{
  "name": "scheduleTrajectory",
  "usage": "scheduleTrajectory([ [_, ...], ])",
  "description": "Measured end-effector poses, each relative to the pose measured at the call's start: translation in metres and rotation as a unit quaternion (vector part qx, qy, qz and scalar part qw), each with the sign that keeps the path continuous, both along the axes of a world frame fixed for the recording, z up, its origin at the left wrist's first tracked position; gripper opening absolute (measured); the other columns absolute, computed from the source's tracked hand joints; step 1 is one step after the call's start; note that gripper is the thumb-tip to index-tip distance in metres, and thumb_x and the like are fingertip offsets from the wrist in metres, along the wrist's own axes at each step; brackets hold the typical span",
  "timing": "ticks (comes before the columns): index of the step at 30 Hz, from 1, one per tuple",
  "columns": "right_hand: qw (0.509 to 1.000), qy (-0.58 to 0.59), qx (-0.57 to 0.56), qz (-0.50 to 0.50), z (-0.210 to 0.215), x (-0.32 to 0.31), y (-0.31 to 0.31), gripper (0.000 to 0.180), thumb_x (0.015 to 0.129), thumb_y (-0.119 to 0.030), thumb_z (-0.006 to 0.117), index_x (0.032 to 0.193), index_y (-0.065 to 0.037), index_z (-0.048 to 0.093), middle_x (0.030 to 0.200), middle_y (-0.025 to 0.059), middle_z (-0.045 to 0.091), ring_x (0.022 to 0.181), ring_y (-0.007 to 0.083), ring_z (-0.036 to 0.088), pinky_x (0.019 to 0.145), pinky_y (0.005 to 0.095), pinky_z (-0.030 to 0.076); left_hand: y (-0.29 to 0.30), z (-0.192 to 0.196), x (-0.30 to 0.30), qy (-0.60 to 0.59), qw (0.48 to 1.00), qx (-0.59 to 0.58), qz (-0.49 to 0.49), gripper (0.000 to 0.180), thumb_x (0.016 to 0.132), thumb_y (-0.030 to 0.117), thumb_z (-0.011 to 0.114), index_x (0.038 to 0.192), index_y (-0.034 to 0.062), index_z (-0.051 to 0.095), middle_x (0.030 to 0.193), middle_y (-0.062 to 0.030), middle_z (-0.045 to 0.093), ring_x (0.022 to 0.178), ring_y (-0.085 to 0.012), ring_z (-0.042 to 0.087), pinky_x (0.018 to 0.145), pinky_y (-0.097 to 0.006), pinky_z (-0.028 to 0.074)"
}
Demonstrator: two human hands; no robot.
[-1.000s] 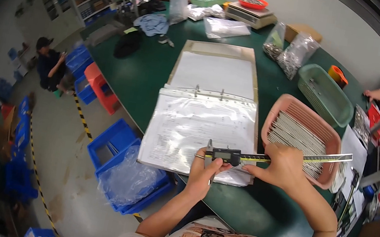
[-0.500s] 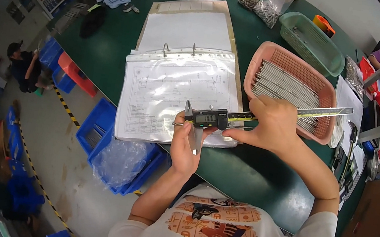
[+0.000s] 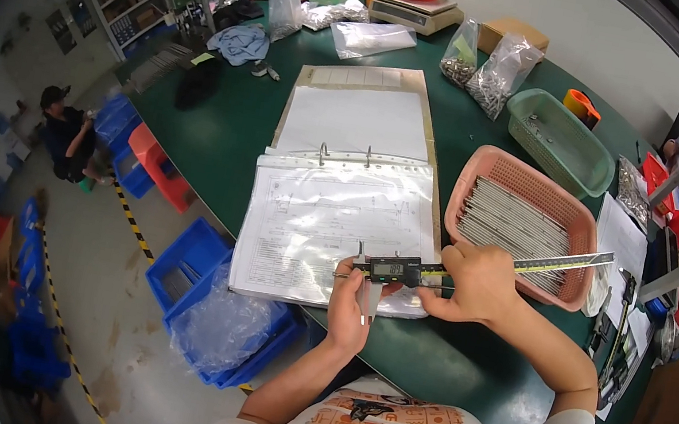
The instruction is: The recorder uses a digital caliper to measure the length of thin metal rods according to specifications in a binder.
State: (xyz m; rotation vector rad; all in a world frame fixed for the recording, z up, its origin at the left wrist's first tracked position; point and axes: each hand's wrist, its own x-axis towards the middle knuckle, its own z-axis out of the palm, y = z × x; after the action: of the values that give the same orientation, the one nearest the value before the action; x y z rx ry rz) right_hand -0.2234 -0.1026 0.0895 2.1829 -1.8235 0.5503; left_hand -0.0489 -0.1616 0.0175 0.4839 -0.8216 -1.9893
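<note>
My right hand (image 3: pixel 479 282) is closed around the slide of a digital caliper (image 3: pixel 389 268), whose graduated beam sticks out to the right past my fist. At the jaw end my left hand (image 3: pixel 349 317) is closed in a pinch on a thin metal rod (image 3: pixel 339 275). A short end of the rod shows left of the jaws; my fingers and the caliper hide much of the rest. Both hands hover over the lower edge of an open ring binder (image 3: pixel 332 202) with a drawing in a clear sleeve.
Right of the binder stands a pink basket (image 3: pixel 472 158) of similar rods, with a green basket (image 3: pixel 602 171) behind. Bags of small metal parts (image 3: pixel 497 77) lie farther back. Blue bins (image 3: pixel 170 260) stand left, below the table. Co-workers sit at the far side and right.
The view has tilted up, so the table's far side shows more. The caliper's display reads differently. Both hands keep their holds.
</note>
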Motion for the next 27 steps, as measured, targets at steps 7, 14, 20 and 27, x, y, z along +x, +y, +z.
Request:
scheduleTrajectory([
  [7, 0.998, 0.003, -0.049, -0.035, 0.003, -0.001, -0.006, 0.052, 0.058, -0.052, 0.068, 0.05, -0.005, 0.045, 0.048, 0.0088, 0.045, 0.041, 0.0273, 0.049, 0.04, 0.0355, 0.039, -0.008, 0.002, -0.004, -0.02, 0.999, -0.005, -0.029, 0.034, 0.094, 0.022, 0.029, 0.118, -0.0003, 0.038, 0.112, -0.0147, 0.052, 0.101, -0.0235, 0.054, 0.091, -0.04, 0.043],
  [14, 0.997, 0.022, -0.07, -0.039, 0.009, -0.003, -0.007, 0.047, 0.06, -0.047, 0.065, 0.051, -0.006, 0.044, 0.051, 0.0078, 0.046, 0.043, 0.0264, 0.05, 0.042, 0.0348, 0.04, -0.013, 0.003, -0.009, -0.06, 0.997, 0.023, -0.046, 0.038, 0.096, 0.026, 0.026, 0.108, -0.0039, 0.046, 0.102, -0.0165, 0.056, 0.094, -0.0262, 0.058, 0.087, -0.042, 0.046],
  [20, 0.999, 0.025, -0.016, -0.013, 0.014, -0.01, 0.0, 0.04, 0.062, -0.035, 0.062, 0.082, 0.0, 0.056, 0.056, 0.0088, 0.051, 0.046, 0.0265, 0.052, 0.045, 0.0355, 0.042, -0.007, 0.009, -0.013, -0.068, 0.996, 0.052, -0.026, 0.033, 0.096, 0.028, 0.028, 0.085, 0.0032, 0.048, 0.082, -0.0094, 0.052, 0.081, -0.0218, 0.055, 0.078, -0.041, 0.047],
  [27, 1.0, 0.013, -0.005, 0.009, 0.029, -0.015, 0.022, 0.043, 0.059, -0.024, 0.062, 0.094, 0.0, 0.055, 0.062, 0.0087, 0.054, 0.049, 0.0272, 0.053, 0.047, 0.0359, 0.043, 0.0, 0.025, -0.017, -0.055, 0.998, 0.032, -0.012, 0.03, 0.094, 0.029, 0.035, 0.074, 0.0079, 0.041, 0.072, -0.004, 0.043, 0.075, -0.02, 0.052, 0.073, -0.038, 0.045],
])
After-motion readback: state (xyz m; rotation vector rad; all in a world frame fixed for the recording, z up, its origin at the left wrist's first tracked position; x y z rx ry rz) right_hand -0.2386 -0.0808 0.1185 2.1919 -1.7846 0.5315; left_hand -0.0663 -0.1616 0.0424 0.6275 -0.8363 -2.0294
